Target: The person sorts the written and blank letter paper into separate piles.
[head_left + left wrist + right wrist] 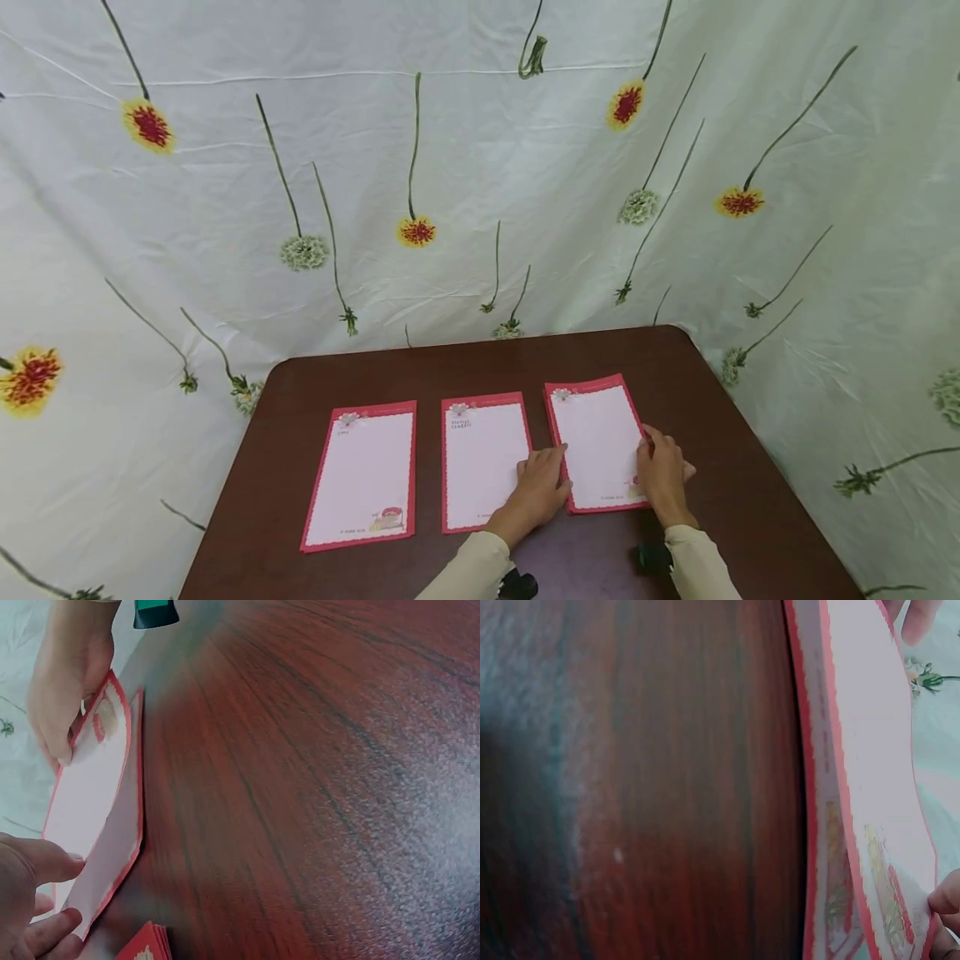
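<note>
A white note sheet with a red border (598, 442) tops the right-hand stack, with a flower drawn in its upper left corner. My right hand (662, 471) pinches its right edge, thumb on the printed face. In the left wrist view this sheet (94, 776) bows up, apart from another sheet (124, 825) beneath it. My left hand (538, 485) is at the stack's left edge, its fingers loosely extended and fingertips right at the paper. Under my left wrist, the middle stack (480, 458) is partly hidden; it has small writing near its top.
A similar stack of red-bordered sheets (363, 479) lies on the left of the dark brown table (300, 383), with short writing at its top. A pale floral cloth (480, 167) hangs behind the table and along its sides.
</note>
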The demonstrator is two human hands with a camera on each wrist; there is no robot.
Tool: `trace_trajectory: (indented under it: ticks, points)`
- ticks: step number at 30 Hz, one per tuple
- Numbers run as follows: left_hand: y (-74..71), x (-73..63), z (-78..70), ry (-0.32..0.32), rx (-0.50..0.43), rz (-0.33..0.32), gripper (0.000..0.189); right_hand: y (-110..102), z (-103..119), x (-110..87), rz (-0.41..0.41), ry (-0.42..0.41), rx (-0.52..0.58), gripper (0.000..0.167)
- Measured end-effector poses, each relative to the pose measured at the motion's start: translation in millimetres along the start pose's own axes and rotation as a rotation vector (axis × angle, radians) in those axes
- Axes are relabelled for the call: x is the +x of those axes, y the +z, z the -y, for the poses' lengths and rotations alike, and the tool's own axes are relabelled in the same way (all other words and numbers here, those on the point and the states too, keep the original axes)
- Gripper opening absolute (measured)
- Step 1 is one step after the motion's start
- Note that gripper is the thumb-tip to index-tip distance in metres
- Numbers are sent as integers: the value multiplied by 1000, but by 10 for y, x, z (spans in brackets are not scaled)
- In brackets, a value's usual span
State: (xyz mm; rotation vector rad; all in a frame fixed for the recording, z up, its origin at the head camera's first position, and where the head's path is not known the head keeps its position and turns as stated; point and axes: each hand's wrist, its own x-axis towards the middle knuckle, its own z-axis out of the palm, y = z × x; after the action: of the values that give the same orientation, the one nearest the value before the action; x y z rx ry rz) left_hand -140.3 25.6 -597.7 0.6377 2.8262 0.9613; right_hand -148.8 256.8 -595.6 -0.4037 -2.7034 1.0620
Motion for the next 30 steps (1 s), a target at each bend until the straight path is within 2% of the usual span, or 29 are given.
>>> trace_trajectory:
  ticks: [7, 16, 22, 28, 30]
  points:
    - [-11, -2, -27, -9, 59, 20, 56, 68, -39, -4, 1, 0, 3, 40]
    - [17, -55, -43, 2, 123, -54, 47, 113, -95, -26, -8, 15, -41, 40]
    - [0, -67, -51, 12, 128, -80, 46, 135, -118, -32, -6, 37, -52, 41]
    - [1, -42, -46, -15, 76, -71, 46, 178, -107, -32, -22, 39, -37, 40]
    - [2, -40, -45, -23, 43, -86, 44, 196, -98, -33, -35, 45, -31, 39]
